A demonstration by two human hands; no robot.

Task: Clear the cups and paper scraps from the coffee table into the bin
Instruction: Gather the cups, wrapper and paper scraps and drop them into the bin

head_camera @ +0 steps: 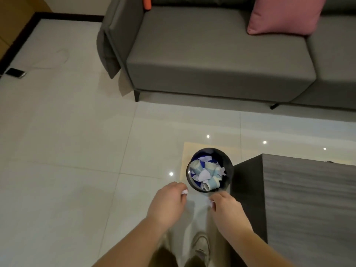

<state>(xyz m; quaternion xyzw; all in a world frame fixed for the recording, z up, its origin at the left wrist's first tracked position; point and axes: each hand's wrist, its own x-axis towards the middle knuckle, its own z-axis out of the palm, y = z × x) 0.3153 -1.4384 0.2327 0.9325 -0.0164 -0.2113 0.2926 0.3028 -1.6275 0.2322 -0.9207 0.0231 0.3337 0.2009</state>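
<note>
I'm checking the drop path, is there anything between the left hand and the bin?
In the head view, only bare floor tile separates the left hand, pinching a paper scrap, from the bin.

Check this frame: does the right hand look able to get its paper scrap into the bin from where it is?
Probably yes. The right hand pinches a paper scrap just short of the bin, whose open top faces up, with nothing between them. The coffee table stands to the side, not across the path.
</note>
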